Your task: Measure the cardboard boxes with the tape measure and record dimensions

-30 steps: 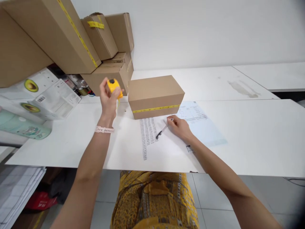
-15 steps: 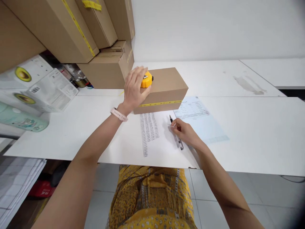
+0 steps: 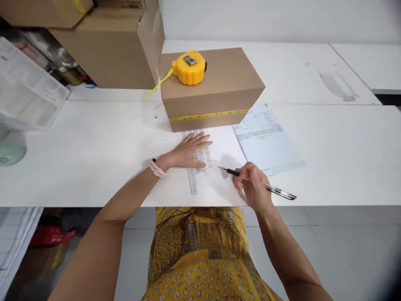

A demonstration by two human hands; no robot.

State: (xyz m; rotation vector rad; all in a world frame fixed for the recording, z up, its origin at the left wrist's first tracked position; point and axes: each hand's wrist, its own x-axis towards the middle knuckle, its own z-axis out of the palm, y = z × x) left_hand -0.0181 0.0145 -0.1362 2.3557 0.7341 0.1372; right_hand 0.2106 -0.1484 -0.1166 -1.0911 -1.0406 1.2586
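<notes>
My left hand [image 3: 189, 152] lies flat with its fingers spread on a white sheet of paper [image 3: 227, 140] covered partly by columns of small print. In my right hand [image 3: 253, 184] a pen [image 3: 280, 192] is gripped, its dark tip pointing left just over the sheet. Behind the paper stands a closed cardboard box [image 3: 216, 98] with a strip of yellow tape along its front. A yellow tape measure [image 3: 190, 69] rests on the box's left end, a short length of its blade sticking out past the edge.
A pale blue printed form [image 3: 269, 146] lies right of the paper. Larger cardboard boxes [image 3: 109, 50] stand at the back left. A white carton [image 3: 25, 88] and a green bottle [image 3: 11, 154] are at the left. The white table's front edge [image 3: 94, 205] runs before me.
My left hand has let go of the tape measure, leaving it on the box, and moved down onto the paper. My right hand has turned the pen so its tip points left. The view has tilted downward.
</notes>
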